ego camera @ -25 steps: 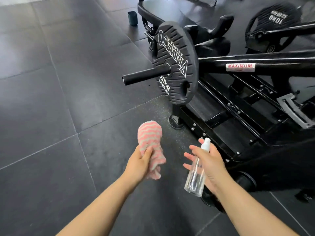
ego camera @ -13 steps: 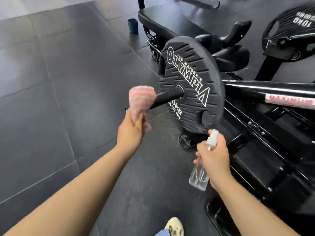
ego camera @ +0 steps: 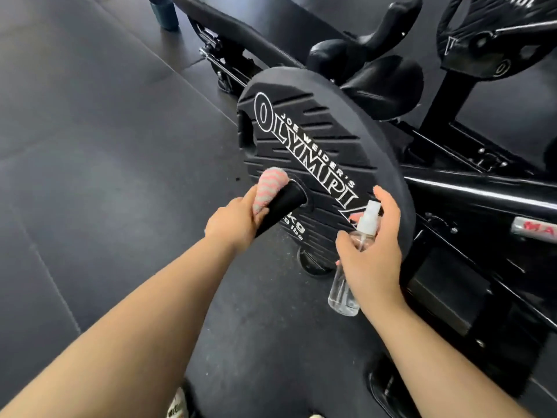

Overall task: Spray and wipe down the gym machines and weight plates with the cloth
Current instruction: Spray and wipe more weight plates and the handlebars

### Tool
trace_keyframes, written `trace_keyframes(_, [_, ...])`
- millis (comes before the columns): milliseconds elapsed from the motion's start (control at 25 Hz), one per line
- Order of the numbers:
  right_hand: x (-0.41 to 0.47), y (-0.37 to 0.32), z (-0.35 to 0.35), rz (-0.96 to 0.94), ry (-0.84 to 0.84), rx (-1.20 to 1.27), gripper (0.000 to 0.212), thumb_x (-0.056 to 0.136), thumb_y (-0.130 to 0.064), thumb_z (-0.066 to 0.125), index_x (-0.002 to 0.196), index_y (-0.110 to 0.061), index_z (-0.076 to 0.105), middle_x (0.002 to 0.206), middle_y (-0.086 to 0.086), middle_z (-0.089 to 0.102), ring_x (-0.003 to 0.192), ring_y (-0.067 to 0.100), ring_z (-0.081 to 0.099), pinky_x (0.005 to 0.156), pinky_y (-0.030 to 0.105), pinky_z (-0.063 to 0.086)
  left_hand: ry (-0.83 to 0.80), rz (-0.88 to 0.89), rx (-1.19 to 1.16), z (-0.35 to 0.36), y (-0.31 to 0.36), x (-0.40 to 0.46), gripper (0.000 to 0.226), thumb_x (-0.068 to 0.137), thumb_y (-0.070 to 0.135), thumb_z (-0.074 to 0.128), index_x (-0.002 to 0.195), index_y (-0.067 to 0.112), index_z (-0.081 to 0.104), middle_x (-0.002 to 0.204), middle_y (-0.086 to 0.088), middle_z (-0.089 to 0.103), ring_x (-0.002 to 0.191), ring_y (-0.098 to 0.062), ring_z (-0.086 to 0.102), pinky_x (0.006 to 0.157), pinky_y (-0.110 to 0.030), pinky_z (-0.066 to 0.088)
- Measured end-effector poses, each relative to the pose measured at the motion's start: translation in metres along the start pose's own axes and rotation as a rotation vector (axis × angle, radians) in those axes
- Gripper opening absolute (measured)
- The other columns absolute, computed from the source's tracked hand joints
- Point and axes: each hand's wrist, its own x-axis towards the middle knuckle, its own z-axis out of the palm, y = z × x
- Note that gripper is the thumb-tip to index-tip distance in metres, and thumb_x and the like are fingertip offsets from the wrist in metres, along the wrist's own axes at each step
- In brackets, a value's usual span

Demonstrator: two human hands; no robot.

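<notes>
Where a second ago the cloth [ego camera: 267,188] was held clear above the floor, it is now pressed by the left hand [ego camera: 233,220] against the peg [ego camera: 281,208] near the plate [ego camera: 319,164]; wiping has begun. The bottle [ego camera: 351,273] is gripped by the right hand [ego camera: 373,251].

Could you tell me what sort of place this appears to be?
Most likely a gym: a black Olympia weight plate loaded on a plate-loaded machine, padded seats, and dark rubber floor tiles.

Bare forearms [ego camera: 156,321], light shoe [ego camera: 177,405]
</notes>
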Motion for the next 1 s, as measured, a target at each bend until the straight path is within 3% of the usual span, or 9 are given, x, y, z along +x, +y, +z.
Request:
trace_keyframes(120, [0.005,-0.003,0.004,0.041,0.077,-0.005,0.074,0.083,0.001,0.058,0.102,-0.067,0.037,0.098,-0.017,0.057,0.063,0.006,0.054,0.069,0.044,0.056,-0.094,0.093,0.264,0.005,-0.004,0.007,0.065,0.089,0.056,0.048,0.142,0.033,0.019,0.114,-0.005,0.054,0.1,-0.034,0.058,0.073,-0.038,0.047])
trace_keyframes(280, [-0.003,-0.005,0.014,0.093,0.191,0.013,0.068,0.084,0.001,0.057,0.103,-0.063,0.04,0.097,-0.014,0.054,0.061,0.001,0.051,0.067,0.039,0.056,-0.14,0.184,0.211,-0.001,-0.013,0.009,0.082,0.083,0.052,0.059,0.144,0.037,0.005,0.104,-0.002,0.056,0.091,-0.029,0.061,0.069,-0.032,0.045])
trace_keyframes(400, [-0.01,0.002,0.031,0.053,0.258,-0.035,0.074,0.084,-0.001,0.059,0.1,-0.07,0.037,0.106,-0.012,0.057,0.07,0.007,0.055,0.073,0.035,0.054,-0.127,0.256,0.164,-0.004,-0.016,0.009,0.077,0.084,0.048,0.057,0.142,0.037,0.007,0.096,-0.001,0.054,0.081,-0.025,0.056,0.069,-0.031,0.047])
trace_keyframes(520, [-0.01,0.013,0.047,-0.026,0.248,-0.137,0.077,0.085,-0.005,0.06,0.1,-0.075,0.033,0.109,-0.013,0.058,0.075,0.005,0.056,0.076,0.026,0.048,-0.094,0.274,0.208,0.001,-0.019,0.009,0.061,0.086,0.05,0.052,0.134,0.031,0.021,0.087,0.004,0.046,0.074,-0.019,0.048,0.065,-0.028,0.041])
trace_keyframes(600, [-0.011,0.014,0.053,-0.094,0.256,-0.199,0.072,0.086,-0.007,0.059,0.101,-0.073,0.035,0.102,-0.015,0.056,0.073,0.002,0.056,0.071,0.016,0.043,-0.05,0.293,0.259,0.005,-0.022,0.006,0.057,0.086,0.053,0.05,0.132,0.029,0.025,0.086,0.005,0.045,0.074,-0.018,0.047,0.064,-0.027,0.038])
trace_keyframes(680, [-0.006,0.006,0.055,-0.175,0.243,-0.304,0.061,0.088,-0.013,0.056,0.116,-0.063,0.037,0.1,-0.019,0.052,0.074,0.0,0.056,0.069,0.009,0.04,-0.003,0.335,0.288,0.007,-0.023,0.007,0.061,0.087,0.055,0.047,0.136,0.028,0.023,0.092,0.003,0.052,0.079,-0.018,0.053,0.065,-0.027,0.038])
trace_keyframes(760, [0.003,-0.009,0.059,-0.277,0.24,-0.533,0.056,0.091,-0.019,0.051,0.135,-0.048,0.032,0.102,-0.014,0.051,0.08,0.006,0.057,0.077,0.019,0.044,0.068,0.413,0.329,0.012,-0.025,0.008,0.067,0.089,0.055,0.045,0.142,0.027,0.016,0.107,0.001,0.058,0.093,-0.02,0.059,0.069,-0.028,0.04])
trace_keyframes(840, [0.017,-0.023,0.06,-0.381,0.304,-0.739,0.06,0.092,-0.021,0.046,0.144,-0.038,0.022,0.103,0.001,0.053,0.092,0.025,0.056,0.081,0.036,0.045,0.125,0.485,0.35,0.014,-0.025,0.01,0.079,0.09,0.055,0.044,0.148,0.03,-0.004,0.116,0.001,0.058,0.101,-0.021,0.059,0.073,-0.03,0.042])
trace_keyframes(1000, [0.02,-0.023,0.066,-0.446,0.405,-0.76,0.055,0.091,-0.017,0.044,0.14,-0.029,0.023,0.093,0.005,0.05,0.086,0.029,0.055,0.069,0.035,0.043,0.22,0.581,0.311,0.027,-0.038,0.017,0.093,0.088,0.06,0.042,0.144,0.033,-0.027,0.121,0.006,0.058,0.101,-0.022,0.059,0.068,-0.03,0.037])
